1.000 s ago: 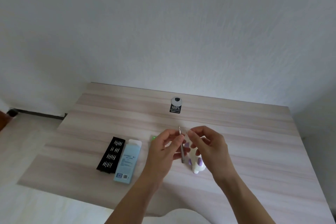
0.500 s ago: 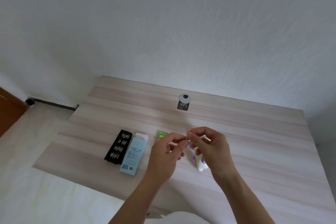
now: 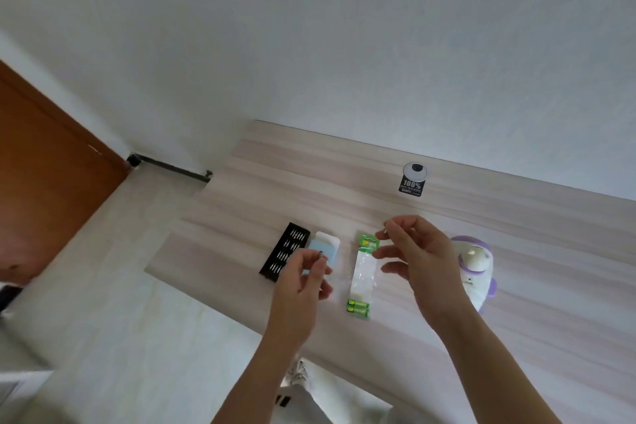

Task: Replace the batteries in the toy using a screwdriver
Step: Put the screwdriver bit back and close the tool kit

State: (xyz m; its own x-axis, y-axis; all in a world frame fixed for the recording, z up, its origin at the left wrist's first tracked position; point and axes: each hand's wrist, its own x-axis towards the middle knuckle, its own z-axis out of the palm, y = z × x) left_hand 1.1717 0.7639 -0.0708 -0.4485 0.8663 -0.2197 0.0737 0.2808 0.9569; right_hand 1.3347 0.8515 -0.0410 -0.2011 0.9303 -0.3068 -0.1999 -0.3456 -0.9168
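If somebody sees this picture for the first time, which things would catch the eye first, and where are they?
Two bare hands are raised over the pale table: the left hand pinches a small dark piece above the blue box, and the right hand, fingers curled, is beside the white and purple toy. Between them lies a battery pack, with green batteries at its near end. A black bit tray lies left of the box.

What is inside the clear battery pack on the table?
Two green batteries lie at the near end of the battery pack; its clear middle looks empty. The right hand hides the edge of its green top.
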